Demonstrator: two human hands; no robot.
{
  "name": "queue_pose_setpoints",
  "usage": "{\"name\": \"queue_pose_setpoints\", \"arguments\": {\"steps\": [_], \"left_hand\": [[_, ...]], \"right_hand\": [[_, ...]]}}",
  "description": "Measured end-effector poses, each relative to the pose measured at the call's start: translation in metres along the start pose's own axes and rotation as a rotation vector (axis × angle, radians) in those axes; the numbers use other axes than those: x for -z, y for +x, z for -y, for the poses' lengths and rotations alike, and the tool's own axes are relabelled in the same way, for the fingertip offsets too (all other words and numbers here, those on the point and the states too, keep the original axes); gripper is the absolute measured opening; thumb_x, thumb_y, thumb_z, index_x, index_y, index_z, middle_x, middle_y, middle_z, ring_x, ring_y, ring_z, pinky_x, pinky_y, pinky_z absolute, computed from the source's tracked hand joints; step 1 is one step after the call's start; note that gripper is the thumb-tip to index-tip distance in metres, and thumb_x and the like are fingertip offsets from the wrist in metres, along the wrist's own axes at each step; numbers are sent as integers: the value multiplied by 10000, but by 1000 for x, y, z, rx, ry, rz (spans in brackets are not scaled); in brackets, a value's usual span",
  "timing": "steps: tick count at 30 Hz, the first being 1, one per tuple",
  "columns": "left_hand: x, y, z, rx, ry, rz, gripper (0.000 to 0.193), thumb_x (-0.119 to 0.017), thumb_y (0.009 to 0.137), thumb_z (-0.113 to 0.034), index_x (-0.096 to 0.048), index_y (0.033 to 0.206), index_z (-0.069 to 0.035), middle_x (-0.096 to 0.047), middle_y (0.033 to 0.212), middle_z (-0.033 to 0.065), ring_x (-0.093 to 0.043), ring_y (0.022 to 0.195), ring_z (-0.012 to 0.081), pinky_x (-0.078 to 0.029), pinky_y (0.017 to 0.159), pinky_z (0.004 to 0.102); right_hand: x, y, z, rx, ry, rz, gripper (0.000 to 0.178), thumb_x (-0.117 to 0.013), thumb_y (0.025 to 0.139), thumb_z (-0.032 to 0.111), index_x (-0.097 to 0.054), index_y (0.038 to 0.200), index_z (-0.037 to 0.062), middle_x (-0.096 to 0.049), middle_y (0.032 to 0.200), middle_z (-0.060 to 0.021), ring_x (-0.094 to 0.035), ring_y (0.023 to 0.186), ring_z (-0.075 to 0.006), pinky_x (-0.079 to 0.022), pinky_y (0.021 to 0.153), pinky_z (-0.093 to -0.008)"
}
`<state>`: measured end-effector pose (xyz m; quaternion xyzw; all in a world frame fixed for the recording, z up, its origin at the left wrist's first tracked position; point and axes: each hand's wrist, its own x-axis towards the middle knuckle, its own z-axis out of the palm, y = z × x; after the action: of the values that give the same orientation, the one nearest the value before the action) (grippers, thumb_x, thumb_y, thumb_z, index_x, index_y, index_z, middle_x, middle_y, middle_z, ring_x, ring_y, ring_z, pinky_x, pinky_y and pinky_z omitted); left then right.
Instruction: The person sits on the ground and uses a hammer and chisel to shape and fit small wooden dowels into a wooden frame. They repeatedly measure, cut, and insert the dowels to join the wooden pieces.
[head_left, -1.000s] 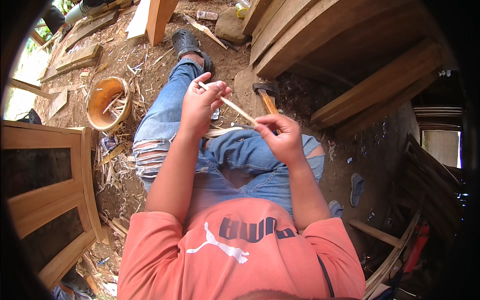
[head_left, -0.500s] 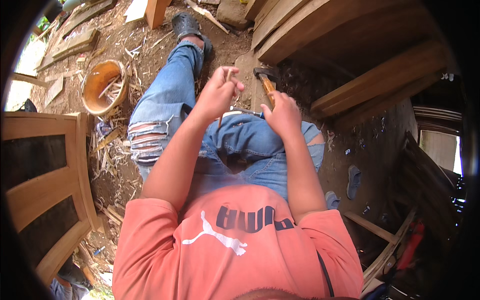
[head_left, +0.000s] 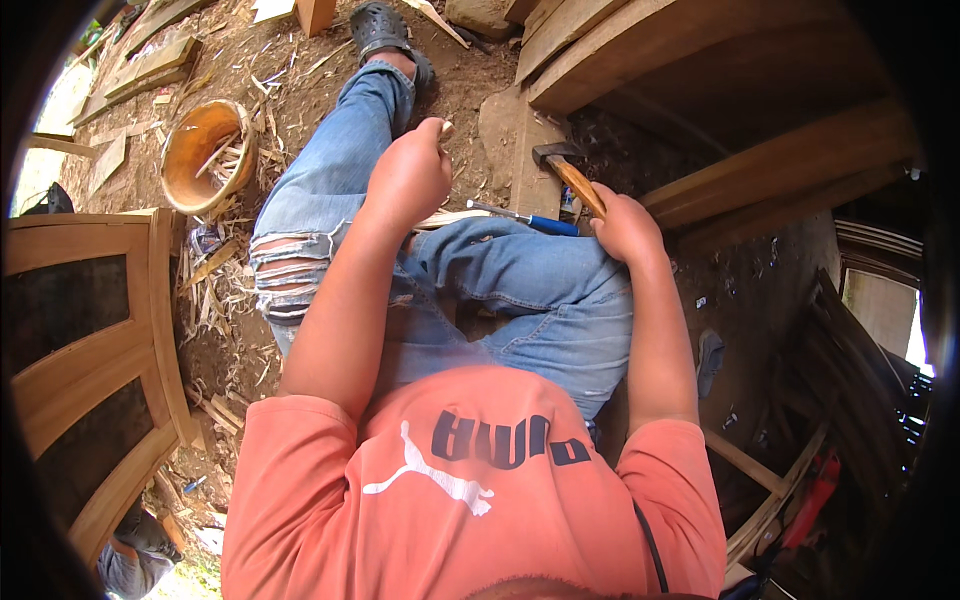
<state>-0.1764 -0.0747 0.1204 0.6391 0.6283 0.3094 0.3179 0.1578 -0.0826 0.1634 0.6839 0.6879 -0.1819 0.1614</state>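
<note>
My left hand (head_left: 410, 182) is closed above my left leg. The pale tip of a thin wooden stick (head_left: 446, 129) pokes out at its finger end; the rest is hidden by the hand. On the right, my right hand (head_left: 628, 226) is wrapped round the end of the wooden handle of a hammer (head_left: 577, 183). The dark hammer head points away from me, over a wooden board (head_left: 536, 160). Between my hands, just beyond my bent right leg, lies a chisel (head_left: 548, 224) with a blue handle, its metal blade pointing left.
An orange-brown bucket (head_left: 180, 165) holding wood sticks stands at the left among shavings. A panelled wooden frame (head_left: 85, 350) stands at the near left. Thick planks (head_left: 780, 165) lie at the far right. A grey-blue shoe (head_left: 710, 355) sits on the ground at the right.
My right hand has moved right and closed round the hammer handle, and the hammer has shifted slightly right. My left hand has turned and moved slightly away from me with the stick.
</note>
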Motion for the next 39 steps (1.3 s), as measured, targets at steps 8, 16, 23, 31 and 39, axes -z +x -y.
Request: {"name": "queue_pose_setpoints", "arguments": {"steps": [8,16,23,31,39], "left_hand": [[-27,10,-17,34,19,149,313,-692,956,-97,-670,1254,-6,-757,1062,234,-721,1053,432,-560,887,480],[-55,-2,-33,22,205,377,275,-648,977,-99,-677,1242,-31,-751,1097,220,-713,1053,419,-557,912,517],[-87,3,-12,70,305,485,361,-737,935,-128,-663,1280,-48,-746,1108,176,-716,1047,400,-561,909,495],[-125,-14,-4,68,531,625,443,-880,811,-279,-661,1133,-68,-746,1002,163,-740,933,378,-583,817,487],[-138,-14,12,57,601,633,364,-807,874,-249,-651,1157,-80,-736,1018,164,-729,978,382,-576,843,491]], "right_hand": [[-21,-14,-3,-26,151,-27,650,-740,942,206,-546,1558,133,-716,1269,-260,-675,1193,-446,-539,1031,-504],[-21,0,-24,-124,669,86,549,-750,989,276,-622,1482,71,-792,1080,-114,-675,838,-172,-554,843,-334],[-61,32,-49,-160,676,111,352,-608,1071,334,-699,1299,82,-782,1044,-115,-742,958,-310,-560,880,-425],[-47,42,-70,-348,703,3,322,-558,1091,270,-626,1347,86,-782,1004,-98,-739,962,-298,-549,879,-413],[-67,45,-77,-276,693,136,309,-613,1058,319,-667,1253,85,-784,1045,-126,-744,993,-349,-559,876,-458]]}}
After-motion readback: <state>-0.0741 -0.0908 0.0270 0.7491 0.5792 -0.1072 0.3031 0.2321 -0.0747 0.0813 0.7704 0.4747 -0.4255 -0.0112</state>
